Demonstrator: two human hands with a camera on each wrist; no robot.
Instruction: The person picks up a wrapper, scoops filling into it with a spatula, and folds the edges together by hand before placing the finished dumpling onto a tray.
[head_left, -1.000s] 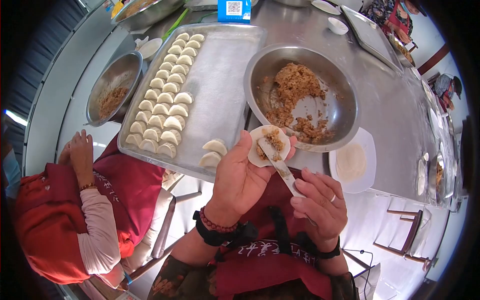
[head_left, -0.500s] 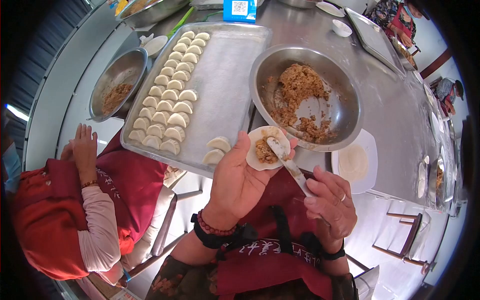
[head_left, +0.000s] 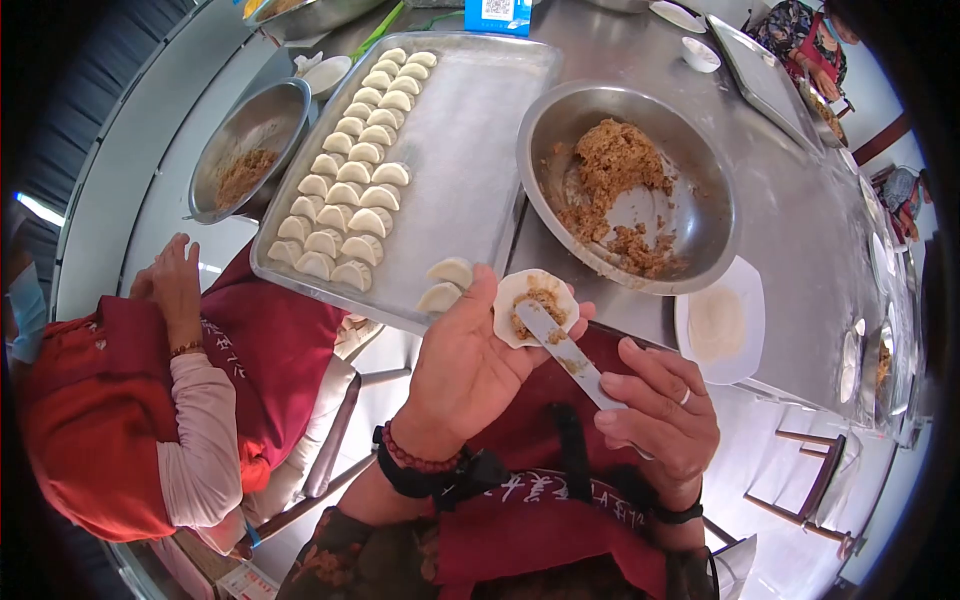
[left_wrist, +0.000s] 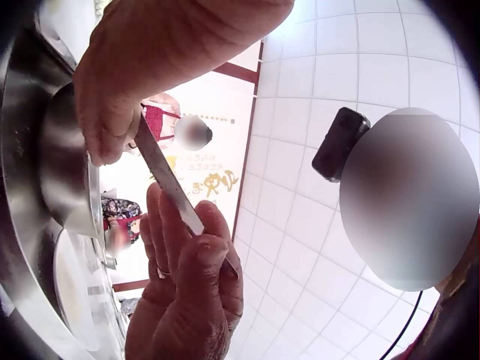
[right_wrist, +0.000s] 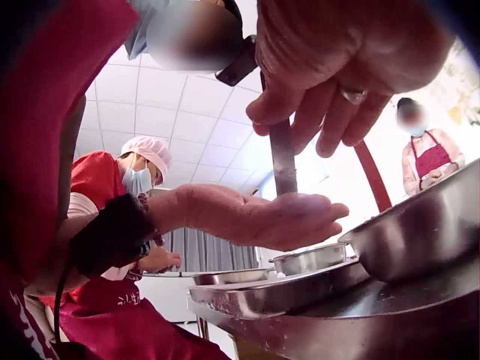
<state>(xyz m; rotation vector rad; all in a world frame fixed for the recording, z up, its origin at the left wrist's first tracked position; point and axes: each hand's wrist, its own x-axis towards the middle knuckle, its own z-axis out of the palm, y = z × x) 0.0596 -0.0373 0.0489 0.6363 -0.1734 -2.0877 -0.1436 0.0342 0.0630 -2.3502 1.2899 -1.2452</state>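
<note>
My left hand (head_left: 462,368) is palm up, with a round dough wrapper (head_left: 506,312) lying on its fingers. Brown filling (head_left: 550,298) sits in the middle of the wrapper, whose edge curves up slightly. In the right wrist view the left hand (right_wrist: 262,217) is nearly flat, fingers extended. My right hand (head_left: 665,405) pinches a flat metal filling spatula (head_left: 572,360) between thumb and fingers. The blade's rounded tip lies against the filling. From the left wrist view, the right hand (left_wrist: 191,292) grips the spatula (left_wrist: 169,176) near its lower end.
A metal tray (head_left: 465,140) holds rows of crescent dumplings (head_left: 352,172), with two more near its front edge. Right of it stands a steel bowl (head_left: 705,205) of filling. A white plate (head_left: 747,325) carries round wrappers. Another person (head_left: 190,430) sits close on the left.
The spatula tip has shifted over the filling, from the wrapper's far edge back onto the middle. The filling looks pressed in, and the wrapper's edge stands up more. The head view has shifted slightly.
</note>
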